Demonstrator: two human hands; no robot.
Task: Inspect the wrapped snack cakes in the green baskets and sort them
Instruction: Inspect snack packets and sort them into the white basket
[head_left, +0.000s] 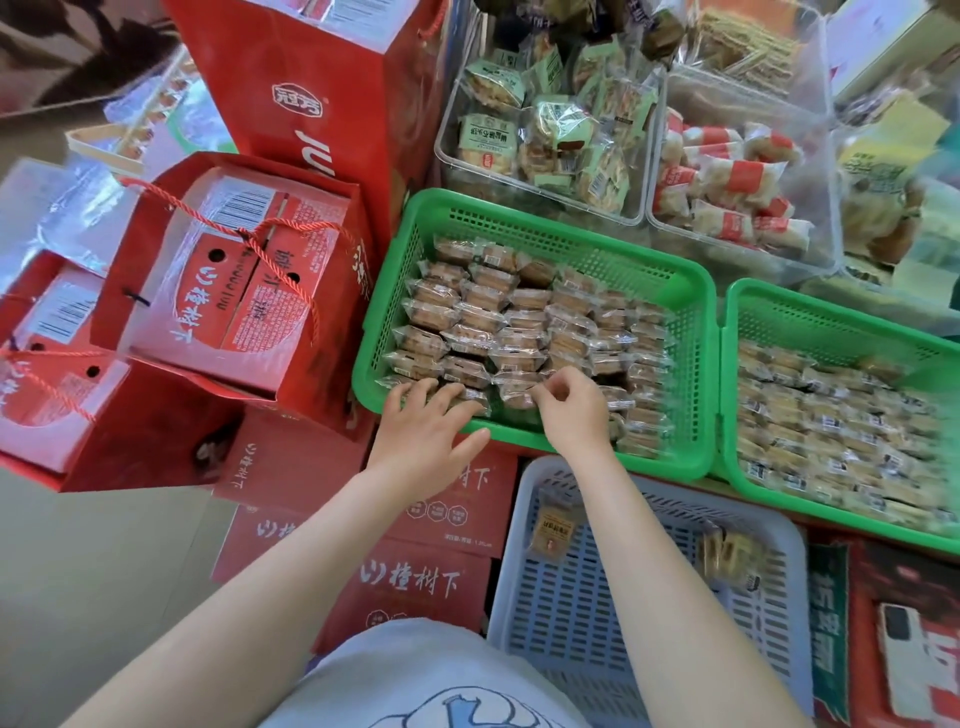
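A pale shirt (415, 686) fills the bottom edge. The left hand (423, 423) rests with fingers spread on the near rim of the left green basket (519, 218) of snack cakes (519, 322); the right hand (569, 402) pinches one wrapper. A second green basket (831, 317) sits just beside it.

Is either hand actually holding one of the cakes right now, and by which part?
The right hand pinches a wrapped cake by its wrapper edge in the left green basket. The left hand rests flat on the cakes, holding nothing.
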